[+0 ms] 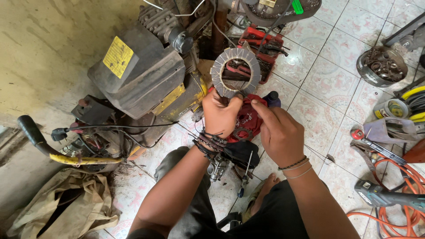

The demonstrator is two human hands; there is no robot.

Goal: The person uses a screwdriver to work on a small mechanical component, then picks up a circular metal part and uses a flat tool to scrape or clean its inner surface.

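My left hand (220, 114) grips the lower edge of a grey ring-shaped friction plate (235, 72) with segmented pads, held upright in front of me. My right hand (280, 131) is beside it, its index finger stretched toward the ring's lower rim and touching it or nearly so. Under both hands lies a red cloth (248, 119) with small metal parts on it. Braided bands circle my left wrist, thin bands my right.
A dark compressor with a yellow label (135, 73) stands at the left. A red tool tray (259, 53) lies behind the ring. A screwdriver (244, 175) and a carburettor (218, 167) sit near my knees. Orange hose (400, 194), a drill and a bowl of parts (381, 66) are at the right.
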